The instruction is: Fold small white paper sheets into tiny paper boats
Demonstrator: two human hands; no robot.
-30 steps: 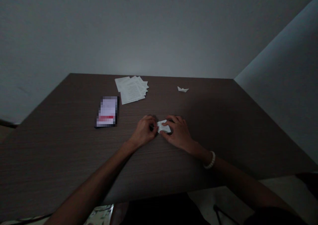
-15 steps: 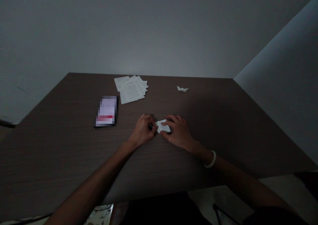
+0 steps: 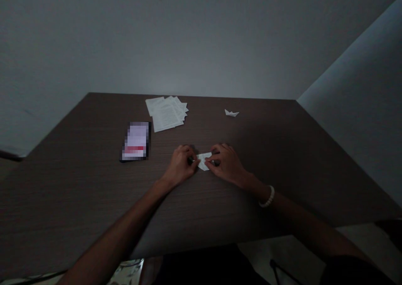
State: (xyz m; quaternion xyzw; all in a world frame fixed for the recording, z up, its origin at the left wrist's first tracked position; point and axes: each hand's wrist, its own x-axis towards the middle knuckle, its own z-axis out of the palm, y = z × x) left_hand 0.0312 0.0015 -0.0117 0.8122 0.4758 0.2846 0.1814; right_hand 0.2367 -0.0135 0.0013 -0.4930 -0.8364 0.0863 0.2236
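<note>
A small folded piece of paper [image 3: 204, 162] with faint print lies between my two hands, low over the table. My left hand [image 3: 182, 162] pinches its left edge between thumb and fingertips. At the right edge, my right hand [image 3: 226, 161] is closed in a pinch, thumb near the index finger, covering that side of the paper. A pale beaded bracelet [image 3: 268, 198] circles my right wrist. The fingertips partly hide the paper's folds.
A brown wood-grain table [image 3: 188, 218] stands against a grey wall [image 3: 201, 37]. On it, a fanned stack of printed paper sheets [image 3: 166, 115] lies at the back left, a phone [image 3: 136, 141] with blurred screen nearer, and a small folded paper boat [image 3: 231, 113] at the back right.
My right thumb and index finger have drawn closer together at the paper's right side. My left hand keeps its pinch in nearly the same place.
</note>
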